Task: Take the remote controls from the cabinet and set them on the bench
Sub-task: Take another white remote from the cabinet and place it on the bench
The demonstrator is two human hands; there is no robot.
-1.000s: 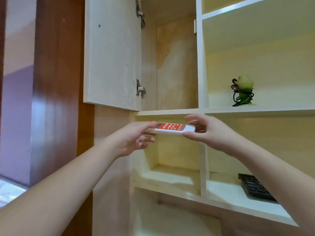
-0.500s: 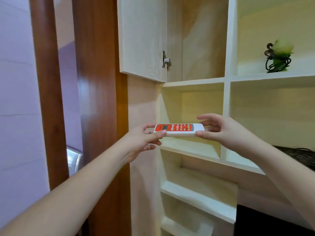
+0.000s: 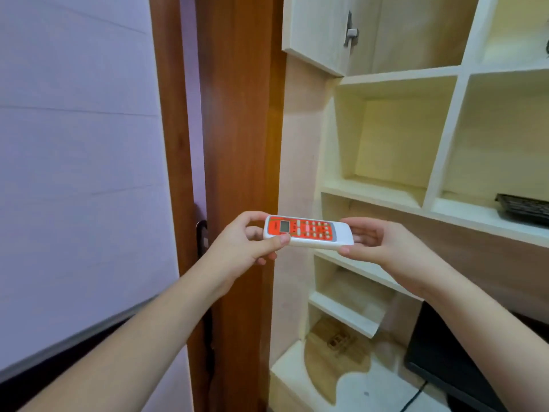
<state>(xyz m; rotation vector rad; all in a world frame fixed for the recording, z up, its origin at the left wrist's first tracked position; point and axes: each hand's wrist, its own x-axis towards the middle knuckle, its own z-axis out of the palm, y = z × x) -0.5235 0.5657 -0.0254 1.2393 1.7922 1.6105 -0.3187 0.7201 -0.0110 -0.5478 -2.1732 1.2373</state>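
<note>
A white remote control [image 3: 309, 231] with an orange keypad face and a small grey screen lies level between both hands, in front of the pale wooden cabinet [image 3: 323, 188]. My left hand [image 3: 246, 248] pinches its screen end with thumb below and fingers curled behind. My right hand [image 3: 383, 248] grips the plain white end, thumb under it and fingers behind. The bench is not in view.
The cabinet door [image 3: 315, 31] hangs open at the top. A black keyboard [image 3: 523, 208] lies on a shelf at right. A dark monitor [image 3: 463, 361] stands at the lower right on a pale desk surface [image 3: 297, 379]. A brown door frame [image 3: 237, 144] and a purple wall [image 3: 77, 144] fill the left.
Both hands have carried the remote down and out from the cabinet shelves, toward me. The view has swung down and left, so the green ornament is gone from sight.
</note>
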